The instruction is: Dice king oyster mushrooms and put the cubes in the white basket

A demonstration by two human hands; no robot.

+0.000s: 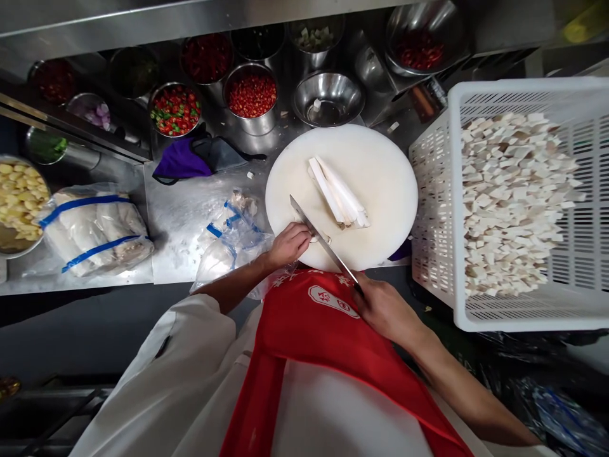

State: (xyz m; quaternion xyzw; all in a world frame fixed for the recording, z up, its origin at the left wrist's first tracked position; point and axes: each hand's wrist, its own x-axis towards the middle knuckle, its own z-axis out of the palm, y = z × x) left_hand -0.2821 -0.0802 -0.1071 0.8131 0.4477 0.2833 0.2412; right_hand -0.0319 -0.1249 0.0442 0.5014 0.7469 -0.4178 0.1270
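My right hand (387, 308) is wrapped around the black handle of a kitchen knife (337, 255). Its long blade slants up and left across the near edge of a round white cutting board (385, 171). My left hand (289, 244) is closed at that edge, fingers curled beside the blade, on a small pale mushroom piece (325, 240) that is mostly hidden. Long white mushroom strips (339, 193) lie together in the middle of the board, apart from both hands.
On the right stands a white plastic basket (454, 209) with many cut mushroom chunks (516, 203). Bagged whole mushrooms (102, 228) and a crumpled plastic bag (231, 244) lie left. Behind are a steel bowl (349, 95), chopped chilies (252, 95) and a purple mask (183, 158).
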